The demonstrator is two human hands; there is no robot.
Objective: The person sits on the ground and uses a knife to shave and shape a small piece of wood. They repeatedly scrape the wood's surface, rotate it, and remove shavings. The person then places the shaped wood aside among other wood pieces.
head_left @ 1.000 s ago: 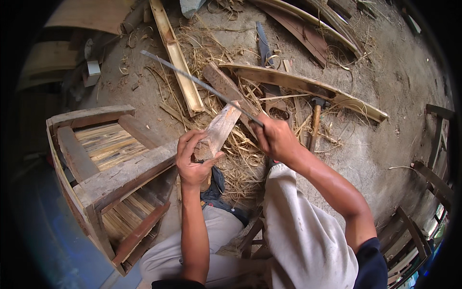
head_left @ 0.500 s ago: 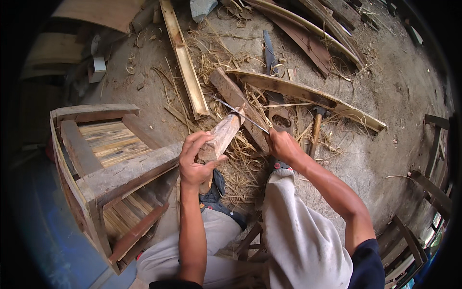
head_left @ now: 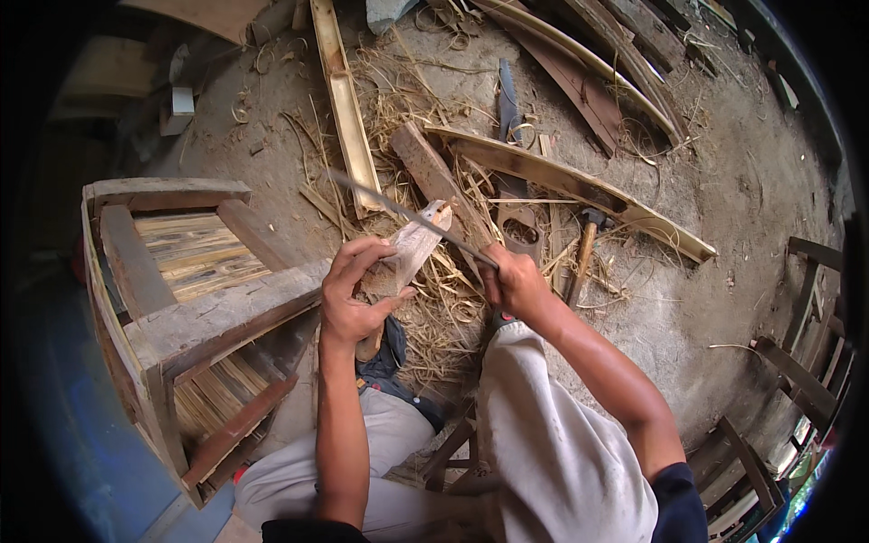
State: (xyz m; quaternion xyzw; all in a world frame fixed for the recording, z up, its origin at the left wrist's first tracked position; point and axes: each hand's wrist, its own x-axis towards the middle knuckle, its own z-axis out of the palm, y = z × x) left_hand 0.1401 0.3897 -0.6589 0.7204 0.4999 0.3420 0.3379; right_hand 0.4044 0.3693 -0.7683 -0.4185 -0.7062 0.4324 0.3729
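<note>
My left hand (head_left: 355, 294) grips the near end of a pale, rough wooden block (head_left: 418, 242), with fingers along its left side and the thumb at its near end. The block slants away to the right, its far end cut to a slope. In my closed right hand (head_left: 518, 282) is a long, narrow metal blade (head_left: 398, 210), its handle hidden in the fist. Pointing up and left, the blade passes across the block; whether it touches the wood, I cannot tell. A thicker wooden beam (head_left: 439, 172) lies just beyond the block.
Straw-like shavings (head_left: 444, 335) cover the ground around the work. Further right lie a hammer (head_left: 584, 258), a handsaw (head_left: 509, 104) and a split bamboo length (head_left: 579, 185). Another bamboo piece (head_left: 348, 109) stretches away on the left, beyond a slatted wooden frame (head_left: 226, 299).
The blade has swung up and left, its tip now well past the block on the left. The view has shifted slightly, and my left hand keeps its hold.
</note>
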